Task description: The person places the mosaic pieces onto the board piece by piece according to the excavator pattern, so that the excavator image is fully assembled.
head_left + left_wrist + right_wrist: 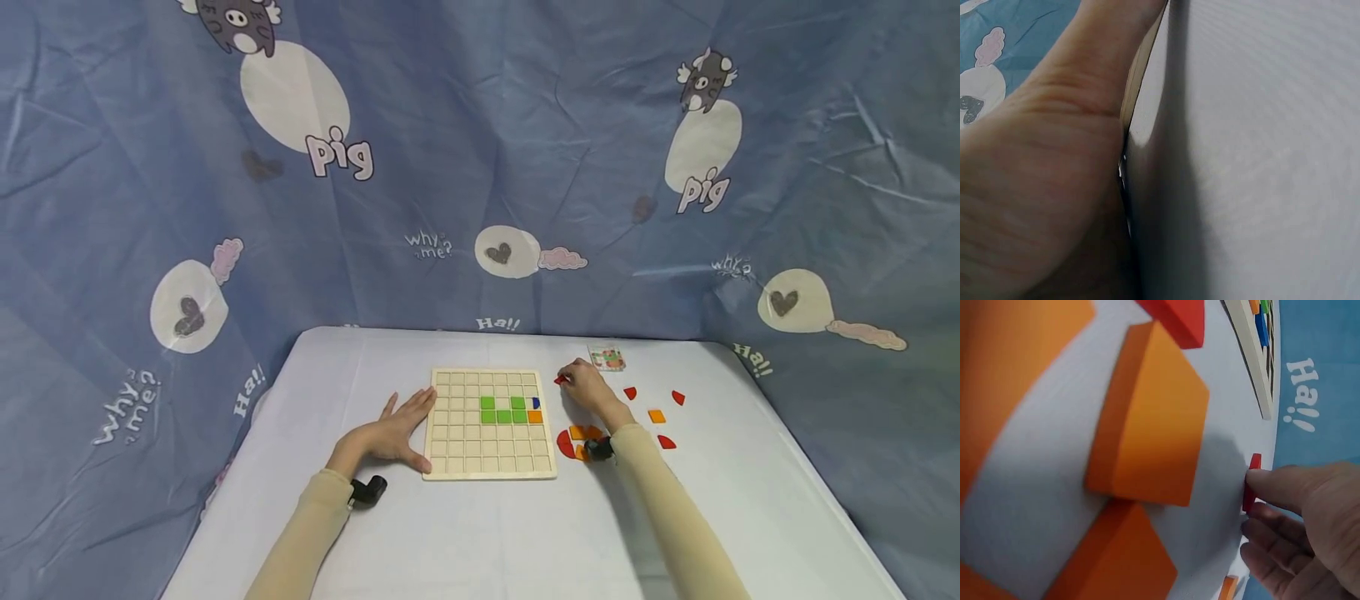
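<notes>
A square wooden grid board [455,442] lies on the table. Several green squares [504,417], an orange square [535,417] and a blue quarter-round piece [536,403] sit in its cells. My left hand [393,432], fingers spread, rests against the board's left edge; in the left wrist view the palm [1035,181] hides most of that edge. Beyond the board's right side, my right hand [588,387] pinches a small red piece [560,380] between thumb and fingers. The right wrist view shows this red piece [1249,499] held just above or at the tabletop; contact is unclear.
Below my right hand lie orange pieces [1154,431] and a red quarter-round piece [565,444], partly covered by the wrist camera [598,449]. More red pieces [667,442] and an orange square [657,416] lie farther right. A printed card [607,358] is at the back.
</notes>
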`<action>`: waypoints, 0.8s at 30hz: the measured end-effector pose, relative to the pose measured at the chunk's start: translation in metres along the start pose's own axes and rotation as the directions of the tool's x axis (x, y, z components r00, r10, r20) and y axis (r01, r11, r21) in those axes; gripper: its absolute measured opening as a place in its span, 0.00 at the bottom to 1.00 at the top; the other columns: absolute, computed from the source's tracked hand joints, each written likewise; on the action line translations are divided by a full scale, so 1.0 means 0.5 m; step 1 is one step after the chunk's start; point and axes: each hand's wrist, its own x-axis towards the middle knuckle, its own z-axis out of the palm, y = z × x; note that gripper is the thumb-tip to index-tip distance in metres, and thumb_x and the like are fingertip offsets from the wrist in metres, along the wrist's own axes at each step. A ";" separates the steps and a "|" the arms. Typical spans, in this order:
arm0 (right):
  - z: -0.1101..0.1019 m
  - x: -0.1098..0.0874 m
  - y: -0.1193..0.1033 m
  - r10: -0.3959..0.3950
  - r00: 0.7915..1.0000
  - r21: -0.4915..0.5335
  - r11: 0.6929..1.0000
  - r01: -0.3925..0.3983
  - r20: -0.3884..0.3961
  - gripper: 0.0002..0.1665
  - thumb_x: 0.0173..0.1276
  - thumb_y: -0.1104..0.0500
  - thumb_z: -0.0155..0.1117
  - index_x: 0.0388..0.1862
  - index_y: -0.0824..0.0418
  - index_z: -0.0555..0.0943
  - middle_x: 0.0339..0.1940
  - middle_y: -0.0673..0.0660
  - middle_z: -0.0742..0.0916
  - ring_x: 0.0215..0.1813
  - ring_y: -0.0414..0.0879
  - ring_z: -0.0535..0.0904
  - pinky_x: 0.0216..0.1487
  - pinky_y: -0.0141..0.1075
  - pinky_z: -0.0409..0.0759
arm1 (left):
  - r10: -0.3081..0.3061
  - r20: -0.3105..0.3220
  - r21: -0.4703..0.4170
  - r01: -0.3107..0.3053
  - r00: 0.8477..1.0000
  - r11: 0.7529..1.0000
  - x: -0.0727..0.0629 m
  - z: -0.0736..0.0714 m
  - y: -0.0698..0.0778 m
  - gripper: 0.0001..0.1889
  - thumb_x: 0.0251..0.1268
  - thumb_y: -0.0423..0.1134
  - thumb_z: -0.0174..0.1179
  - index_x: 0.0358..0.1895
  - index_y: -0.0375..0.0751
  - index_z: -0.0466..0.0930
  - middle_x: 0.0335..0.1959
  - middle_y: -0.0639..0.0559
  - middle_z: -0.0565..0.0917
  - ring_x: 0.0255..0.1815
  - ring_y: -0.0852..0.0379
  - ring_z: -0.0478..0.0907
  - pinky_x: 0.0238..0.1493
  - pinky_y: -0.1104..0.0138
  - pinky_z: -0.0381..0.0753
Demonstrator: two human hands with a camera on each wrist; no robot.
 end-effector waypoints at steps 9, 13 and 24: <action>-0.017 -0.006 -0.009 0.235 0.970 0.002 0.972 -0.235 0.067 0.16 0.63 0.53 0.69 0.34 0.66 0.80 0.31 0.57 0.84 0.32 0.46 0.76 0.36 0.39 0.80 | 0.001 -0.009 0.007 -0.001 1.000 1.000 -0.002 0.002 0.000 0.72 0.35 0.70 0.71 0.78 0.39 0.34 0.80 0.45 0.35 0.81 0.44 0.32 0.74 0.40 0.22; -0.015 -0.007 -0.010 0.288 0.954 0.016 0.957 -0.290 0.084 0.20 0.63 0.49 0.69 0.36 0.65 0.79 0.30 0.57 0.84 0.31 0.46 0.75 0.36 0.38 0.79 | -0.004 -0.005 0.009 0.004 1.000 1.000 -0.005 -0.002 0.001 0.72 0.36 0.69 0.71 0.78 0.38 0.34 0.80 0.45 0.34 0.80 0.44 0.32 0.74 0.40 0.22; -0.034 -0.013 0.022 0.122 0.989 0.194 0.972 -0.135 0.078 0.15 0.61 0.65 0.62 0.48 0.65 0.79 0.41 0.59 0.83 0.41 0.49 0.77 0.44 0.41 0.80 | 0.013 -0.003 0.006 -0.013 1.000 1.000 -0.002 0.000 0.002 0.71 0.38 0.68 0.71 0.78 0.38 0.34 0.80 0.44 0.35 0.80 0.44 0.32 0.73 0.39 0.23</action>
